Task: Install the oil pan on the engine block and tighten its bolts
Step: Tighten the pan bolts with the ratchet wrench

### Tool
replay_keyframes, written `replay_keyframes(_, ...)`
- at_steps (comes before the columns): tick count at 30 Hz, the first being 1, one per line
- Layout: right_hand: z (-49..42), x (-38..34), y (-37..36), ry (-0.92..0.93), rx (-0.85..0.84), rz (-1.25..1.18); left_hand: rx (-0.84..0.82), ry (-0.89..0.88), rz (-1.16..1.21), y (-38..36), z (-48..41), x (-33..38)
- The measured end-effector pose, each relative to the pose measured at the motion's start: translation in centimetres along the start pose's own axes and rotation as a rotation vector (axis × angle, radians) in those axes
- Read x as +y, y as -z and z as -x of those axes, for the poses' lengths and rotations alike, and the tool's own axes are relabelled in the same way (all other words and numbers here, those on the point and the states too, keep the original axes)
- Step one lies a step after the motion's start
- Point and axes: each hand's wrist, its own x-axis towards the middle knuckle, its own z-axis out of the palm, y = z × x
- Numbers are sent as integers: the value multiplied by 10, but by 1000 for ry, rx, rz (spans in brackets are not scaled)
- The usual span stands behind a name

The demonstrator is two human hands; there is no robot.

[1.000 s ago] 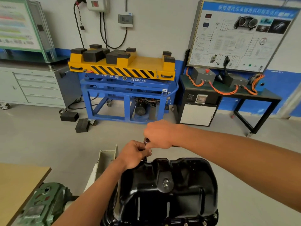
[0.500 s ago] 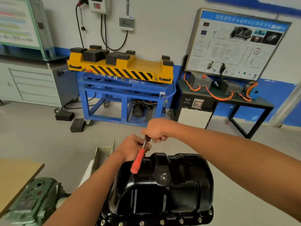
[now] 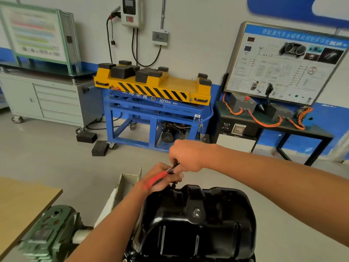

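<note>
The black oil pan (image 3: 198,220) sits upside down in the lower middle, with a drain plug (image 3: 196,212) on its sloped face. Bolt heads show along its near rim. At the pan's far edge stands a ratchet with a red handle (image 3: 155,180). Its dark shaft (image 3: 174,185) runs down to the rim. My right hand (image 3: 186,156) grips the ratchet's head end from above. My left hand (image 3: 163,178) lies under the handle with its fingers curled round the shaft just below the head. The bolt under the socket is hidden.
A green gearbox (image 3: 47,235) and a wooden table corner (image 3: 22,201) are at the lower left. A white sheet-metal box (image 3: 128,183) stands left of the pan. Beyond the open grey floor are a blue and yellow lift table (image 3: 153,95), a grey drawer cabinet (image 3: 49,99) and a training board (image 3: 283,61).
The red handle came into sight and swung from pointing toward me round to the left, over my left hand. Both hands stay at the pan's far edge. The view tilted upward.
</note>
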Motion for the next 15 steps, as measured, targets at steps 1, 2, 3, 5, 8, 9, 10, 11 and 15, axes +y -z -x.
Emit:
replay_keyframes(1, -1, 1, -1, -41, 4, -46, -8, 17, -16, 0, -1, -1)
replay_keyframes(2, -3, 1, -3, -83, 11, -79, -13, 33, -19, 0, -2, -3)
replay_keyframes(3, -5, 1, -6, -132, 27, -107, -13, 37, -1, -1, -3, -4)
replay_keyframes(5, -8, 3, -12, -258, 72, -189, -2, 17, 28, -3, -5, -5)
replay_keyframes(8, -10, 8, -20, -446, 70, -404, 10, 7, 14, -4, -7, -6)
replay_keyframes(9, -10, 9, -22, -498, 76, -481, 10, 6, 14, -4, -7, -6)
replay_keyframes(10, -10, 10, -23, -536, 83, -536, 8, 6, 12, -4, -7, -6)
replay_keyframes(11, -11, 11, -24, -559, 86, -564, 5, 2, 8, -4, -8, -6)
replay_keyframes(15, -15, 8, -21, -572, 28, -530, -5, -8, -8, -5, -10, -6)
